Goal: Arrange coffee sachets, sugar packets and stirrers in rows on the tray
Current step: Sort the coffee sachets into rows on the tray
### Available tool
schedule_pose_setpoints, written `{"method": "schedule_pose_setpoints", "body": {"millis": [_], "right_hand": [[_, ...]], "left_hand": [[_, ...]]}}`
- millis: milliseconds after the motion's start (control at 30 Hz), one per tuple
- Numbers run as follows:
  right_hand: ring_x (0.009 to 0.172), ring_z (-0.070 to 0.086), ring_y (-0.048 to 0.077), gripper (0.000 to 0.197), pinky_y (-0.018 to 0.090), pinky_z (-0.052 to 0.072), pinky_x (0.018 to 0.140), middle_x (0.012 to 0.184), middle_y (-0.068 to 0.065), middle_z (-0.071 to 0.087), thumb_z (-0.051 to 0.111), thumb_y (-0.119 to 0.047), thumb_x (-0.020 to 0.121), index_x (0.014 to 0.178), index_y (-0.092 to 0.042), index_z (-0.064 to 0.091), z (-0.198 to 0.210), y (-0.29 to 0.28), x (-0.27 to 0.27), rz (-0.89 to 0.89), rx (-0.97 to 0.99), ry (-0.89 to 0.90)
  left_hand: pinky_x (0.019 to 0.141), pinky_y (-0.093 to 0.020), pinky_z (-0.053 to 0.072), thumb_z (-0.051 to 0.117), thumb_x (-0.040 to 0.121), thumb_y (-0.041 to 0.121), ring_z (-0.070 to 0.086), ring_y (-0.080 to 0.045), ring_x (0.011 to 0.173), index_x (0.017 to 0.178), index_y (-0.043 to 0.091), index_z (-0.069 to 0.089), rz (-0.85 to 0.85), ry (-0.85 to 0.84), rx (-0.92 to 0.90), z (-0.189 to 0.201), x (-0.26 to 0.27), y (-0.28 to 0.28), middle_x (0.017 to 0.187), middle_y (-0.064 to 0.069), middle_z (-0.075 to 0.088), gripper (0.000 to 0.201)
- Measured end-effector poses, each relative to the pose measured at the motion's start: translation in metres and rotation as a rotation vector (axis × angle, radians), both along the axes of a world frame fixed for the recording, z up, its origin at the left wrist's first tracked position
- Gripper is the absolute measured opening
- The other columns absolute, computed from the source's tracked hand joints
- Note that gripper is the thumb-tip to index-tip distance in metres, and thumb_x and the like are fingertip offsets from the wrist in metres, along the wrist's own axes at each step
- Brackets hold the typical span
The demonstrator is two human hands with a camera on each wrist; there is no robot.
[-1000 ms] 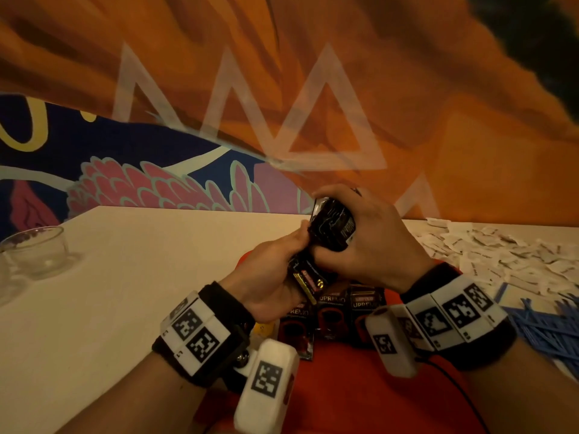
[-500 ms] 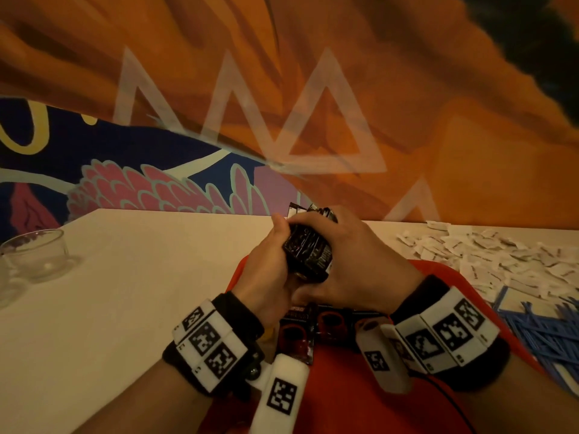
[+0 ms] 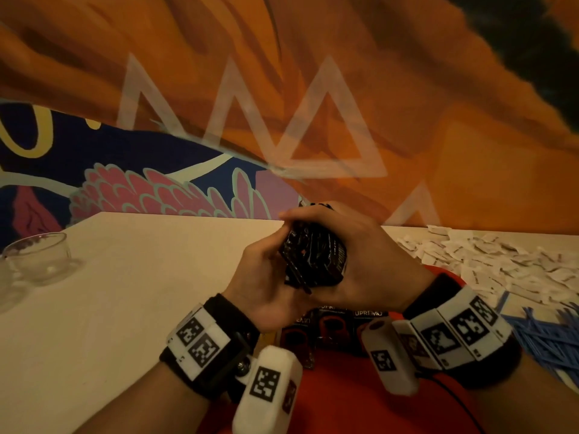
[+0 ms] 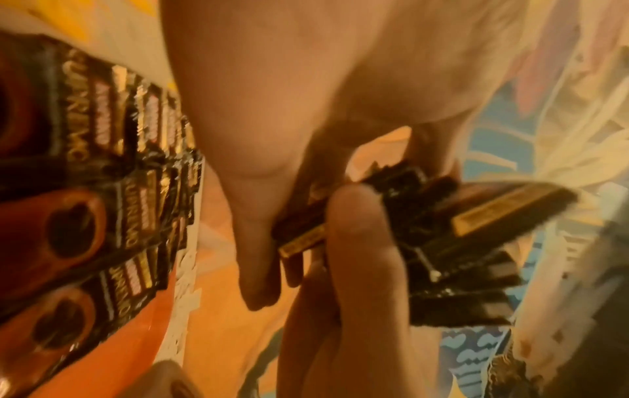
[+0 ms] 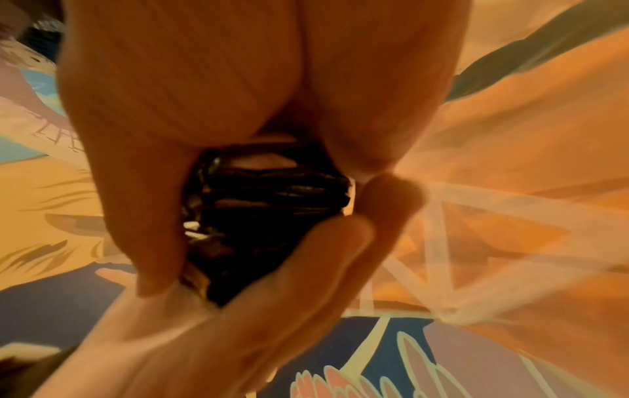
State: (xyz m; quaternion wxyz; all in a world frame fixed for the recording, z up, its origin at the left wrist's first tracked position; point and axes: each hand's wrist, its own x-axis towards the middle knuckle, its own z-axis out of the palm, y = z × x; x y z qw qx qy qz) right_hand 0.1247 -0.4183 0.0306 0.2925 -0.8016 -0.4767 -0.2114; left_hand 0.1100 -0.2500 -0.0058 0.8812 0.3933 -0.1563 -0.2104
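Note:
A thick stack of black coffee sachets is held up above the red tray between both hands. My right hand wraps its fingers over the top and far side of the stack. My left hand grips the stack's near left edge, thumb on the sachets. Under the hands, a row of black and red coffee sachets lies on the tray; the left wrist view shows this row overlapping along the tray. White sugar packets and blue stirrers lie in loose heaps on the table at the right.
The cream table spreads to the left. A clear glass bowl stands near its left edge. A painted wall rises right behind the table's far edge.
Both hands have stayed together on the stack and turned it; the left hand has slid up from the lower end to the stack's left side. The laid row has not moved.

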Motion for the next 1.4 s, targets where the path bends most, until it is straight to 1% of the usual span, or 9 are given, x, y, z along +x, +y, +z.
{"method": "schedule_pose_setpoints", "body": {"millis": [200,300,533,700,833,967,1100,1233,1400], "right_hand": [[0.112,0.051,0.013,0.082,0.026,0.046,0.092,0.12,-0.003,0.053,0.084,-0.031,0.067,0.14,-0.03,0.047,0.002,0.002,-0.002,0.004,-0.037,0.018],[0.112,0.05,0.01,0.081,0.027,0.046,0.093,0.12,-0.005,0.05,0.086,-0.035,0.065,0.137,-0.029,0.049,0.001,-0.001,0.002,-0.046,-0.057,0.035],[0.13,0.039,0.001,0.105,0.023,0.039,0.107,0.137,-0.016,0.035,0.092,-0.053,0.051,0.141,-0.044,0.037,0.009,-0.012,-0.001,0.023,-0.176,0.291],[0.102,0.058,0.009,0.055,0.032,0.05,0.084,0.107,-0.009,0.062,0.081,-0.039,0.063,0.115,-0.031,0.064,0.003,-0.005,0.006,-0.093,0.066,0.044],[0.102,0.054,0.004,0.067,0.017,0.043,0.085,0.108,-0.013,0.059,0.089,-0.05,0.059,0.117,-0.03,0.062,0.004,-0.006,0.004,-0.098,0.0,0.034],[0.094,0.055,0.006,0.059,0.02,0.043,0.078,0.101,-0.012,0.06,0.084,-0.038,0.06,0.115,-0.029,0.063,0.003,-0.006,0.004,-0.111,0.037,-0.023],[0.104,0.053,0.006,0.075,0.021,0.045,0.087,0.112,-0.009,0.057,0.087,-0.052,0.06,0.125,-0.033,0.054,0.002,-0.003,0.002,-0.102,-0.012,0.023],[0.095,0.057,0.002,0.091,0.017,0.046,0.077,0.108,-0.013,0.057,0.087,-0.034,0.061,0.139,-0.029,0.041,0.0,0.001,0.0,-0.075,0.042,0.067],[0.106,0.058,0.009,0.103,0.033,0.053,0.085,0.119,-0.012,0.057,0.085,-0.044,0.062,0.146,-0.042,0.024,-0.004,0.005,-0.003,-0.065,-0.08,0.106]], "left_hand": [[0.108,-0.042,0.038,0.056,0.095,0.048,0.056,-0.032,0.125,0.133,0.01,0.063,-0.118,-0.041,-0.075,-0.001,0.001,0.006,0.132,-0.014,0.062,0.054],[0.113,-0.047,0.034,0.071,0.082,0.055,0.051,-0.035,0.129,0.139,0.008,0.056,-0.14,-0.049,-0.074,-0.004,0.002,0.009,0.137,-0.016,0.056,0.076],[0.087,-0.041,0.057,0.088,0.07,0.032,0.068,-0.03,0.107,0.117,0.012,0.072,-0.029,-0.146,0.099,-0.003,0.005,-0.003,0.115,-0.015,0.069,0.053],[0.093,-0.045,0.055,0.062,0.086,0.048,0.062,-0.033,0.12,0.131,0.011,0.064,-0.005,-0.057,-0.022,0.004,-0.002,-0.004,0.13,-0.018,0.064,0.059],[0.09,-0.038,0.057,0.052,0.093,0.043,0.063,-0.03,0.119,0.138,0.011,0.057,-0.008,-0.074,0.025,0.003,-0.002,-0.004,0.129,-0.016,0.064,0.055],[0.098,-0.044,0.053,0.052,0.086,0.06,0.057,-0.033,0.127,0.141,0.015,0.056,-0.031,-0.058,0.057,0.001,0.0,-0.002,0.139,-0.017,0.058,0.071],[0.089,-0.036,0.058,0.049,0.09,0.057,0.065,-0.028,0.117,0.121,0.011,0.072,0.045,0.002,0.015,0.003,0.004,-0.002,0.127,-0.016,0.066,0.059],[0.087,-0.036,0.059,0.072,0.082,0.044,0.068,-0.028,0.11,0.117,0.009,0.073,0.05,0.002,0.018,0.001,0.007,0.0,0.121,-0.015,0.068,0.05],[0.09,-0.04,0.058,0.089,0.069,0.035,0.069,-0.029,0.107,0.113,0.009,0.074,-0.086,-0.042,0.033,-0.005,0.005,0.001,0.113,-0.014,0.07,0.054]]}}
